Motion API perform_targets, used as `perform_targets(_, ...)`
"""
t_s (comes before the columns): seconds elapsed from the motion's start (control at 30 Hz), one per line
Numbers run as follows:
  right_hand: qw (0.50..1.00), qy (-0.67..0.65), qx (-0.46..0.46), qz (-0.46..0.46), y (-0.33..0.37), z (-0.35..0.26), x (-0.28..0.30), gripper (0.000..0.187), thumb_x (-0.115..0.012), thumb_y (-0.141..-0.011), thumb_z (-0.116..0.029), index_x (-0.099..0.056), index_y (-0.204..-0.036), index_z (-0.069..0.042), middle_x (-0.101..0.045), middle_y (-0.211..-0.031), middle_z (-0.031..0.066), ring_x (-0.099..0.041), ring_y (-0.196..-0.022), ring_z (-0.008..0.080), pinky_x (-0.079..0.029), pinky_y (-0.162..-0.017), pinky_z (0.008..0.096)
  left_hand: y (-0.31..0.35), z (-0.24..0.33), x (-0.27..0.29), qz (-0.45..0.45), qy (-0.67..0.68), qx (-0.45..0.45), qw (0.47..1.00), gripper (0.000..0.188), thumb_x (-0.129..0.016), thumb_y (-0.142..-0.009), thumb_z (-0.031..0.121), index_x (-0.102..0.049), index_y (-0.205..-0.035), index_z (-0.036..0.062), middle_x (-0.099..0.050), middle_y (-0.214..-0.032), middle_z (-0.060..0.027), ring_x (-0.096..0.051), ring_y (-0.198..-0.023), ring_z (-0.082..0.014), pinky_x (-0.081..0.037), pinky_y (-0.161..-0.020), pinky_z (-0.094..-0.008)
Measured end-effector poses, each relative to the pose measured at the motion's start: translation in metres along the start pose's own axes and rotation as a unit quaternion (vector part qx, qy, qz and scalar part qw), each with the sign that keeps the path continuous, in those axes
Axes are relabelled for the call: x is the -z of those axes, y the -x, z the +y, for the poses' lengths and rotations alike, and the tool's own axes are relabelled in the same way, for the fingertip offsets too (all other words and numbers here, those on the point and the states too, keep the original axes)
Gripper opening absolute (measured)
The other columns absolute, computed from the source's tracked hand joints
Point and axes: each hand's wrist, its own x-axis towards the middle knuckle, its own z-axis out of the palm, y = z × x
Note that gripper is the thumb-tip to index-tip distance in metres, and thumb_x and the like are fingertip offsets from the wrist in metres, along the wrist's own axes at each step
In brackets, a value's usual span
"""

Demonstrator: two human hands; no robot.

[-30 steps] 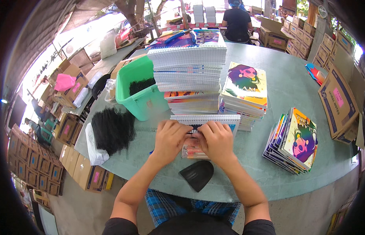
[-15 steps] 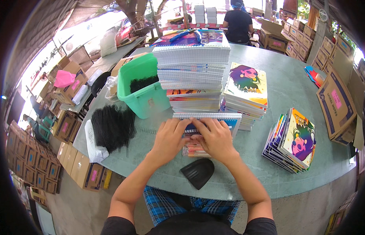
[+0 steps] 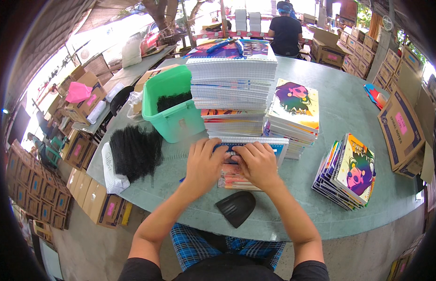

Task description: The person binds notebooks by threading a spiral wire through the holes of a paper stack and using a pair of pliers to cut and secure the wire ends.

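Observation:
A notebook [image 3: 280, 147] with a white punched edge and a blue cover lies in front of the tall stack, partly hidden by my hands. My left hand [image 3: 204, 161] bends its fingers over the notebook's left part. My right hand [image 3: 257, 163] curls round its middle, thumb turned inward. A dark strip, perhaps a spiral coil, shows between my fingertips, though it is too covered to make out fully. Under my hands more orange and pink covers [image 3: 230, 181] show. A black curved scoop-like piece [image 3: 236, 209] lies close to me on the table.
Behind the notebook rises a tall stack of punched notebooks [image 3: 234, 75] with blue pliers [image 3: 222, 45] on top. Left of it stand a green bin [image 3: 180, 124] and a heap of black coils [image 3: 135, 152]. Coil-bound notebooks [image 3: 351, 171] and an open carton [image 3: 401, 131] are at right.
My fingertips have moved slightly apart, and my left hand has shifted a little left on the notebook. A small blue tip now shows beside my left wrist.

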Motion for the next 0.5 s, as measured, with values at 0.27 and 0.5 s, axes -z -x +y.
perform_targets(0.27, 0.998, -0.034, -0.021, 0.050, -0.011, -0.014, -0.001, 0.015, -0.066, -0.077, -0.024, -0.062, -0.081, -0.009, -0.060, -0.089, 0.0027, -0.058, -0.071, 0.0203, -0.042, -0.064, 0.0344, 0.081, 0.033, -0.057, -0.220, 0.043, 0.007, 0.974, 0.044, -0.066, -0.077, 0.027, -0.052, -0.115, 0.0081, -0.051, -0.105, -0.0171, -0.055, -0.091, -0.0339, -0.048, -0.071, -0.0409)
perform_targets(0.5, 0.998, 0.010, -0.066, -0.021, -0.005, -0.011, -0.005, 0.019, -0.068, -0.075, -0.024, -0.062, -0.084, -0.008, -0.055, -0.086, 0.0036, -0.058, -0.073, 0.0207, -0.042, -0.061, 0.0337, 0.090, 0.033, -0.065, -0.314, 0.149, 0.110, 0.931, 0.059, -0.067, -0.077, 0.028, -0.042, -0.130, 0.0180, -0.044, -0.116, -0.0219, -0.054, -0.097, -0.0419, -0.049, -0.079, -0.0465)
